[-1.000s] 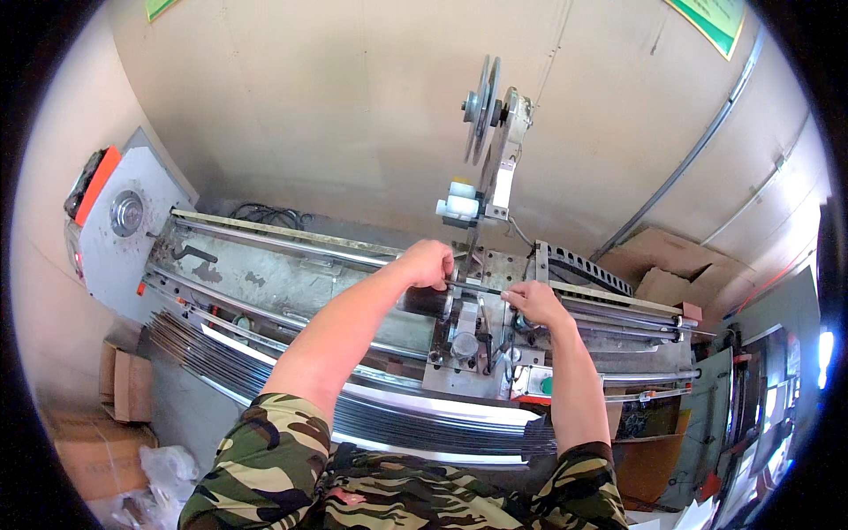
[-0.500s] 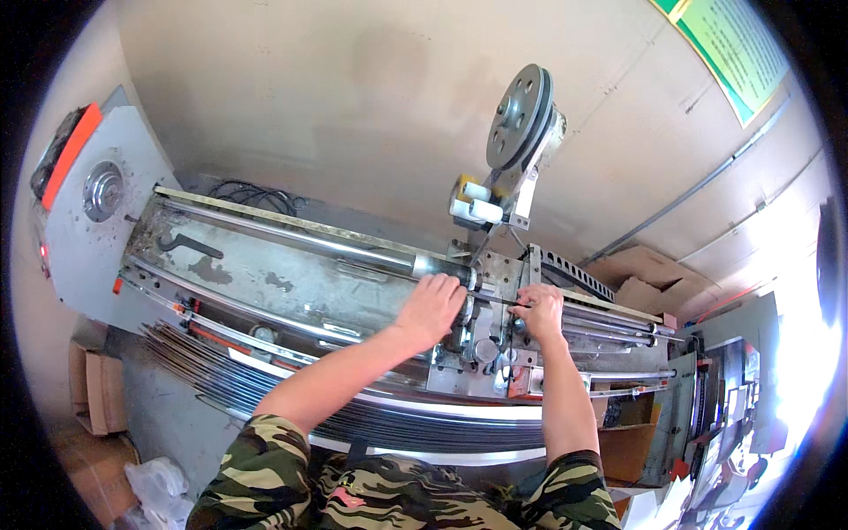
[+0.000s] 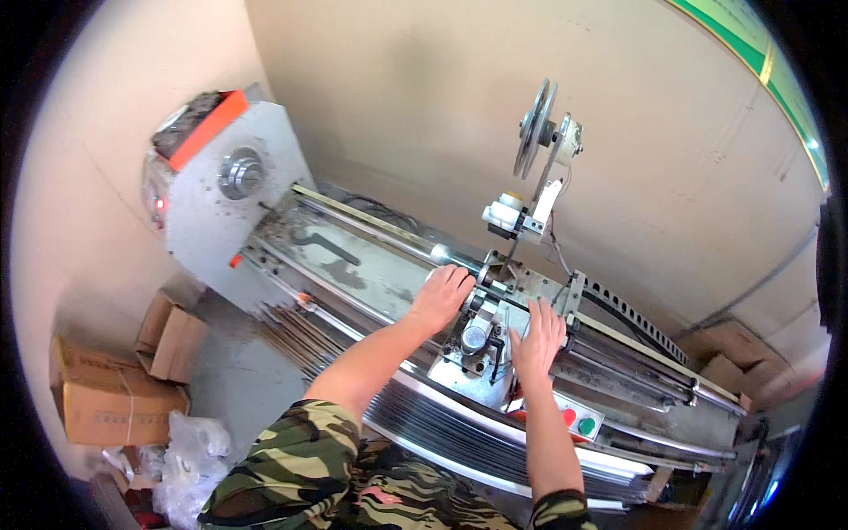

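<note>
A long grey winding machine runs from upper left to lower right. Both hands rest on its sliding metal carriage at the middle. My left hand lies palm down on the carriage's left end, by the shiny rod. My right hand is flat on the carriage's right side, fingers together and pointing away from me. A pulley wheel stands on an upright arm above the carriage. Neither hand grips a loose object.
The grey headstock with an orange top sits at the left end. A bundle of long metal rods lies along the front. A small panel with red and green buttons is below my right hand. Cardboard boxes sit on the floor at left.
The view has swung right and tilted, showing more of the headstock. Both hands stayed on the carriage; the right hand now lies flatter on it.
</note>
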Demonstrator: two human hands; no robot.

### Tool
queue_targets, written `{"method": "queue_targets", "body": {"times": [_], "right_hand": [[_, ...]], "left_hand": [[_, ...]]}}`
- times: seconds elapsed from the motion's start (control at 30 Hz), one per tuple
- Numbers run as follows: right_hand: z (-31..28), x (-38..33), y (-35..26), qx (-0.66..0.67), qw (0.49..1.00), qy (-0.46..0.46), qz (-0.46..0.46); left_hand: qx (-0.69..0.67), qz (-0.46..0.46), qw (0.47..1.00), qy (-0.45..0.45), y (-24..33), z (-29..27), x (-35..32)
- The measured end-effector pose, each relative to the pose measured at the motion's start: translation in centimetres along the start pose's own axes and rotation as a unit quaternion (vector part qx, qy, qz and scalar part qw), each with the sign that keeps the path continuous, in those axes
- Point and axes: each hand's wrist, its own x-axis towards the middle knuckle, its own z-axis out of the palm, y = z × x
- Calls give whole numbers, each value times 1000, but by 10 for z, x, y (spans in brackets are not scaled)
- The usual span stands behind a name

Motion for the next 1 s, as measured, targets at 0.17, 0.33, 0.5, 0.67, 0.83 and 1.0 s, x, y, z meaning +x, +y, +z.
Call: {"method": "queue_targets", "body": {"times": [0.17, 0.33, 0.5, 0.67, 0.83, 1.0], "right_hand": [[-56, -114, 48, 64, 992, -91, -58], [-91, -181, 104, 109, 983, -119, -85], [-98, -196, 140, 121, 981, -106, -111], [-115, -197, 177, 132, 969, -120, -172], [-114, -194, 223, 136, 951, -176, -213], [-134, -174, 219, 93, 938, -245, -227]], "left_hand": [[55, -36, 997, 32, 43, 7, 0], [95, -59, 993, 35, 81, 1, 2], [124, -56, 989, 55, 105, 1, -4], [180, -84, 979, 46, 134, -3, 3], [225, -90, 966, 89, 150, 12, 4], [203, -111, 969, 89, 152, 21, 6]]}}
